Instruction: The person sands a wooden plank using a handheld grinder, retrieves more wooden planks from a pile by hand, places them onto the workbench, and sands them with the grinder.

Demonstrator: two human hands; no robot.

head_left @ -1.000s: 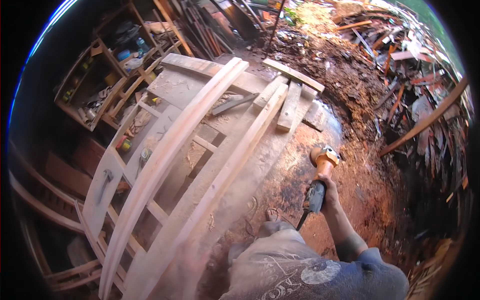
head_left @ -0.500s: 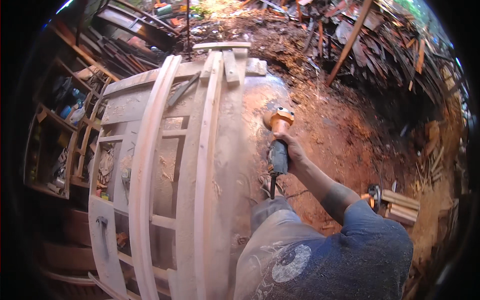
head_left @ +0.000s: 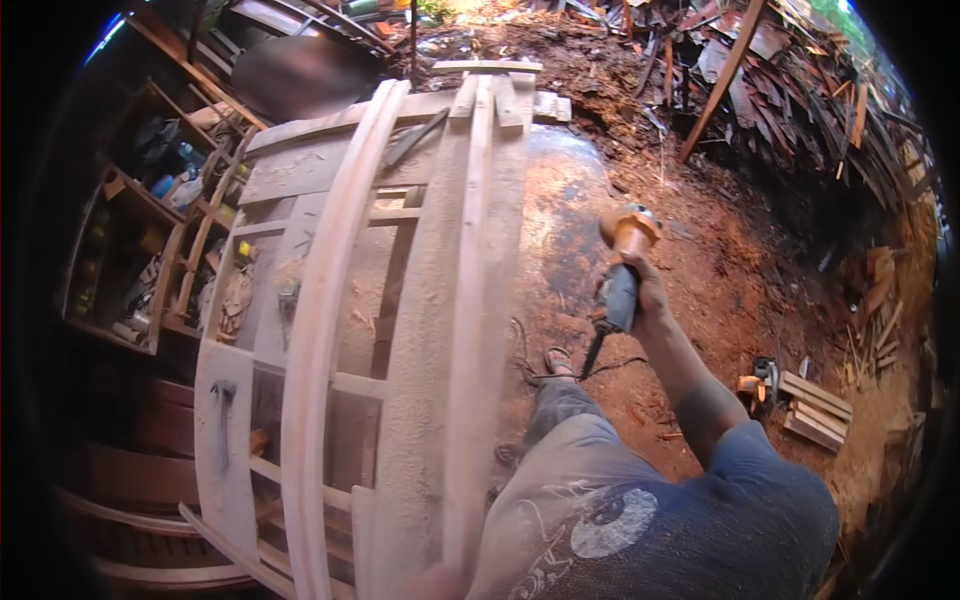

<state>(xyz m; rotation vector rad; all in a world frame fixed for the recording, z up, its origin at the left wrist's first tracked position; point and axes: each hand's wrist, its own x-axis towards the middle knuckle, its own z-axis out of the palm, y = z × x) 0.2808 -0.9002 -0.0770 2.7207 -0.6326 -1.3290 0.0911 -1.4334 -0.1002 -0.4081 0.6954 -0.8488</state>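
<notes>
The slatted timber bench [head_left: 425, 340] carries two long pale rails [head_left: 334, 250], lying along its length. Right of the bench, clear of it, is the angle grinder [head_left: 619, 300] — its long axis runs roughly with the rails, head toward the bench's far end and tilted slightly away. The right hand [head_left: 652, 292] is wrapped around its body; the left hand [head_left: 437, 582] seems a blur at the bench's near end — its grip I cannot tell. The step looks like holding the tool clear; moving it calls for a firm grip and free cord [head_left: 592, 357].
</notes>
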